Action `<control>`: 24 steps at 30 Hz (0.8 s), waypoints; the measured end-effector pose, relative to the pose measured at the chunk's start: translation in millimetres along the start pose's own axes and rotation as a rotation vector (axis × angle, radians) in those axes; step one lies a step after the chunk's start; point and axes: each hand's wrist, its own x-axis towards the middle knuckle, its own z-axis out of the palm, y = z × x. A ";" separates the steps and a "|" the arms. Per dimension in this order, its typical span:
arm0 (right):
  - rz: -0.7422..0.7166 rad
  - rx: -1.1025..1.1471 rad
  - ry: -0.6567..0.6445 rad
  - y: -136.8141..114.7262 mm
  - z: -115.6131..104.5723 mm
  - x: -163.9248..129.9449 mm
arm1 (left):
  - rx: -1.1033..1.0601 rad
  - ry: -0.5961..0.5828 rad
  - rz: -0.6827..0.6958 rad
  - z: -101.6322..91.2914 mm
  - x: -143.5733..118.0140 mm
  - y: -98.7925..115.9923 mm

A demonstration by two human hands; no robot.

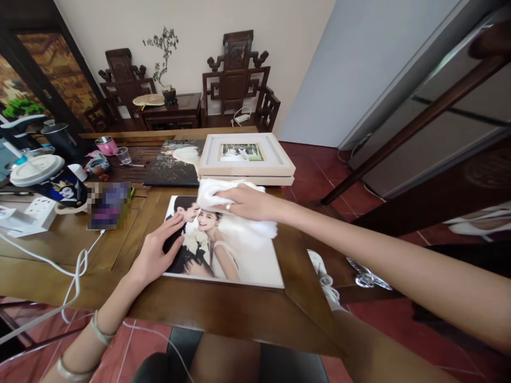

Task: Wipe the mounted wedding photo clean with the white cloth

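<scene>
A large photo print of a couple in wedding clothes lies flat near the table's front edge. My left hand rests on its left side, fingers stretched out and holding nothing. At the top of the print, my right hand grips a white cloth and presses it on the surface. Part of the cloth spreads over the print's upper right, so that area is hidden. Just beyond the cloth are stacked pale wooden picture frames, the top one with a small photo. A dark photo panel lies beside them.
On the left of the table are a lidded cup, a phone on a white cable, a power strip, a pink mug and a clear glass. Carved chairs stand by the wall.
</scene>
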 end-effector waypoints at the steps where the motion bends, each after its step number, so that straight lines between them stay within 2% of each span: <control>1: 0.039 -0.019 0.012 6.6 -1.5 -10.1 | 0.002 0.000 -0.003 -0.1 0.0 0.3; 4: 0.129 -0.079 0.041 15.2 -0.3 -40.4 | 0.002 0.005 -0.012 0.0 0.3 1.2; 6: 0.136 -0.095 0.029 8.0 7.1 -60.6 | 0.001 0.009 -0.014 0.4 0.5 1.5; 10: 0.071 -0.092 -0.058 -30.7 36.4 -100.0 | 0.010 0.007 -0.006 1.8 0.1 0.9; 12: -0.021 -0.052 -0.083 -51.4 50.8 -116.0 | 0.011 0.001 -0.005 2.2 0.0 0.9; 15: -0.099 -0.003 -0.091 -68.4 58.7 -126.6 | 0.013 -0.009 -0.004 2.2 1.1 1.8; 19: -0.018 -0.048 -0.195 -54.5 42.1 -111.7 | 0.017 -0.009 0.009 2.1 3.8 4.4; 24: 0.142 -0.147 -0.167 -2.5 14.9 -71.2 | 0.025 -0.006 0.008 2.3 5.1 7.2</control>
